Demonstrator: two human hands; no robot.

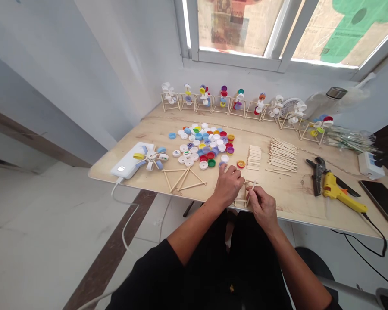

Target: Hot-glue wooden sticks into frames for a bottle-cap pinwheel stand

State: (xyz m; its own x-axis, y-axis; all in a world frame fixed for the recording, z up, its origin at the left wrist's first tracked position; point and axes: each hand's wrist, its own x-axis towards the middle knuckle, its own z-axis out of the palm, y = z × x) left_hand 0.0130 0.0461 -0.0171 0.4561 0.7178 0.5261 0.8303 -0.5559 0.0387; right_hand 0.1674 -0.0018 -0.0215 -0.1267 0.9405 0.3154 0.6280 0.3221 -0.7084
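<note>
Near the table's front edge, my right hand (264,207) pinches a thin wooden stick, part of a small stick frame (241,202). My left hand (228,186) is at the frame's other side, its curled fingertips closed at the upper corner; the exact contact is partly hidden. Just beyond the left fingers lies a white bottle cap (225,159). An orange-yellow cap (241,164) sits a little to the right. To the left, joined sticks form triangles (184,178) that lie flat on the wood.
Several colourful bottle caps (203,146) are heaped mid-table. Short sticks (254,157) and longer sticks (282,156) lie in piles. Right are pliers (318,176), a yellow glue gun (342,193) and a phone (381,202). A cap wheel (151,157) rests on a white power bank (126,165). Pinwheel stands (224,101) line the wall.
</note>
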